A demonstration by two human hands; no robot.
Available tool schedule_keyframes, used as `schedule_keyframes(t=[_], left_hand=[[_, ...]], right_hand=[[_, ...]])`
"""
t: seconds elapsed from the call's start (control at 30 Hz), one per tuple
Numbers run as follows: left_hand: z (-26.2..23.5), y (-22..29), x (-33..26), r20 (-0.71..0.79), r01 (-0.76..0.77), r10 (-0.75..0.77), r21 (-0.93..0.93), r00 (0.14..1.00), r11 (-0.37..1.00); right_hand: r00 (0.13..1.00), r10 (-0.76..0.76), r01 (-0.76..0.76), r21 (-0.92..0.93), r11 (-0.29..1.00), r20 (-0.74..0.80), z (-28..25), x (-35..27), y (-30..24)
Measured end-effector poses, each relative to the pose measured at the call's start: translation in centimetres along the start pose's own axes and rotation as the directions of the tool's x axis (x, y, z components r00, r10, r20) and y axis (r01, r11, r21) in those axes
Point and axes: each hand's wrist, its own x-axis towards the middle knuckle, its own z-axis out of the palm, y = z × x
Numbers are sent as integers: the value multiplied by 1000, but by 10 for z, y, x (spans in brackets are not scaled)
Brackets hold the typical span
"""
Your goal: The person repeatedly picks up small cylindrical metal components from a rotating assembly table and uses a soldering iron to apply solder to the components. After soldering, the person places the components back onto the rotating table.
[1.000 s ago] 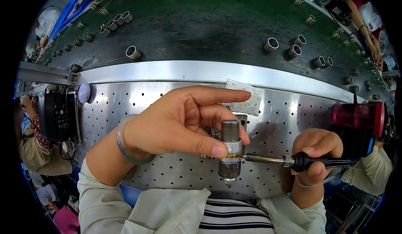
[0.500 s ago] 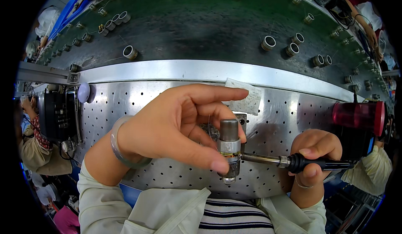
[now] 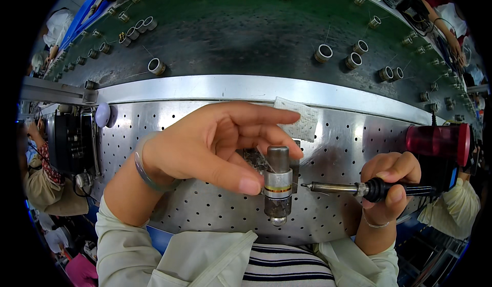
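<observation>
— Perforated steel bench [image 3: 169, 210], green belt [image 3: 230, 35] beyond. Left hand [image 3: 205, 148]?
— Pinching upright metal cylinder [image 3: 278, 184] over bench, forefinger outstretched.
— Right hand [image 3: 388, 187]?
— Fisted around soldering iron [image 3: 353, 188], tip just beside cylinder.

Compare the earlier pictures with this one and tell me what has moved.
The soldering iron in the right hand has drawn back to the right: its tip touched the metal cylinder a moment ago and now stands clear of it. The left hand keeps holding the cylinder upright at the same spot over the perforated table, fingers unchanged. The white pad has not shifted.
</observation>
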Motion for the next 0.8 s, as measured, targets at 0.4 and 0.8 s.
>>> schedule_keyframes(t=[0.4,0.8], left_hand=[[7,1,-2,-28,106,-105,22,994,994],[10,-7,1,-72,72,-73,-16,995,997]], right_hand=[[991,-36,41,-39,998,126,-6,2,5],[989,-41,45,-26,999,140,-6,2,4]])
